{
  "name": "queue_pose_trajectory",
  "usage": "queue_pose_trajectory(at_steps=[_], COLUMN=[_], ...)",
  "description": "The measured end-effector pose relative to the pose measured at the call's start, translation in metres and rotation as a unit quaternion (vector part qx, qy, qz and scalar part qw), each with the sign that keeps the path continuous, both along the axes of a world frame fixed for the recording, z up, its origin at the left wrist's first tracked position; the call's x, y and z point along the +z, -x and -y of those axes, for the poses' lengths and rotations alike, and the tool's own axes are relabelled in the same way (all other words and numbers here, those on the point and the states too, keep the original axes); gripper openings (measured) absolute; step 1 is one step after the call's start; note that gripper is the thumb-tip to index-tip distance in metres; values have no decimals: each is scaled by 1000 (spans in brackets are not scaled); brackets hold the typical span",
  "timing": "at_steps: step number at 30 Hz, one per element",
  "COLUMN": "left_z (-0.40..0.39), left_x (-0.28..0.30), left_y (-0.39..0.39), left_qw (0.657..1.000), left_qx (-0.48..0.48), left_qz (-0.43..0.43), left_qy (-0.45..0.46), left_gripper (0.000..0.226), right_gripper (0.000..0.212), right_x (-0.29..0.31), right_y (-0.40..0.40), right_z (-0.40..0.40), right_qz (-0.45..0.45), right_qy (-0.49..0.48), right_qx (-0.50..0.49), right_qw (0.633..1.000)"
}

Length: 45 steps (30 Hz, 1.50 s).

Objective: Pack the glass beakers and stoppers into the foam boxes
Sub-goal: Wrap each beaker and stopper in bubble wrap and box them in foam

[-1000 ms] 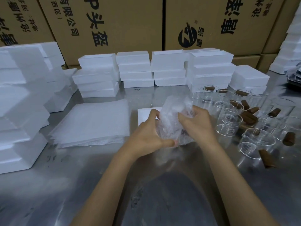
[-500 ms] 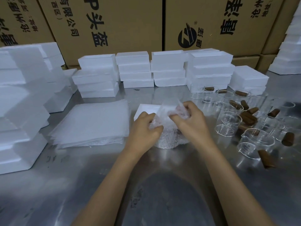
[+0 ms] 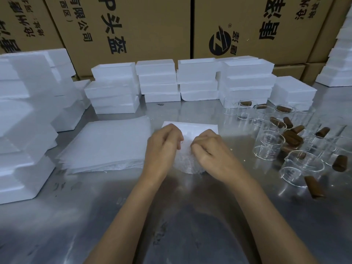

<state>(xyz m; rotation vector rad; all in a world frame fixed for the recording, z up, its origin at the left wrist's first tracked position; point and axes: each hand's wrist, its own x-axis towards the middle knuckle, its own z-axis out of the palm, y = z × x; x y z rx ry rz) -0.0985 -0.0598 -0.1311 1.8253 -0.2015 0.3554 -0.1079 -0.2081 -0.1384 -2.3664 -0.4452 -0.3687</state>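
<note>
A bubble-wrapped bundle (image 3: 187, 162) stands on the steel table in front of an open white foam box (image 3: 198, 127). My left hand (image 3: 162, 147) and my right hand (image 3: 209, 149) both grip the top of the wrap, fingers curled, pushing it down. What the wrap holds is hidden. To the right stand several clear glass beakers (image 3: 269, 145), some with brown stoppers (image 3: 291, 138) in or between them.
A stack of foam sheets (image 3: 106, 143) lies left of my hands. White foam boxes (image 3: 158, 80) are stacked along the back and piled at the left (image 3: 22, 130). Cardboard cartons (image 3: 133, 25) form the back wall. A loose stopper (image 3: 314, 187) lies near the right.
The bundle went from held up in the air to standing on the table. Both hands shifted from its sides to its top, pressing the wrap's loose end down.
</note>
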Motion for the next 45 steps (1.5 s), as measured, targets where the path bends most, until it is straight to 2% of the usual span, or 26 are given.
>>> queue_pose_trajectory(at_steps=[2,4,7,10,15,18,21,23,24,26,28,30,33,36,40,42,45], left_z=[-1,-2,3,8,7,3,3,5,5,4,5,5,3,-3,-11,-14,-14], left_x=[-2,-7,-13,-17,-16,-10,-10,-11,-12,-15,-17,-19,-20,-16,-4,-2,-2], left_y=[3,3,3,4,4,3,0,1,1,0,0,-1,-2,-3,-7,-8,-7], left_qw=[997,984,944,920,921,944,969,969,965,953,942,932,922,942,977,978,980], left_qx=[-16,-12,-1,2,49,82,21,-26,-36,-45,-58,-65,-76,-52,68,103,95], left_qz=[27,28,25,47,83,114,83,74,72,61,45,35,29,38,94,132,152], left_qy=[-77,-177,-330,-389,-376,-299,-231,-235,-250,-295,-329,-356,-379,-330,-180,-124,-90], left_gripper=[27,31,39,38,34,21,20,27,34,43,40,40,29,25,24,25,41], right_gripper=[33,33,29,32,37,31,28,30,32,30,28,26,26,19,12,8,3], right_x=[-1,-1,3,1,-7,-9,-12,-12,-11,-10,-10,-14,-25,-29,-26,-26,-24], right_y=[-1,-1,-4,-8,-12,-12,-12,-13,-13,-16,-21,-27,-32,-34,-31,-29,-29], right_z=[-1,-3,4,15,9,9,10,11,10,10,15,22,30,33,37,35,29], right_qz=[4,31,90,92,45,58,60,35,24,24,37,29,-62,-109,-127,-123,-117], right_qy=[-27,-127,-279,-261,-177,-113,-56,-81,-124,-239,-310,-295,-240,-271,-321,-313,-269], right_qx=[-17,-61,-127,-139,-83,-65,-49,-58,-69,-101,-140,-168,-176,-181,-197,-193,-203], right_qw=[999,990,948,951,980,990,995,994,990,965,940,940,953,939,917,922,934])
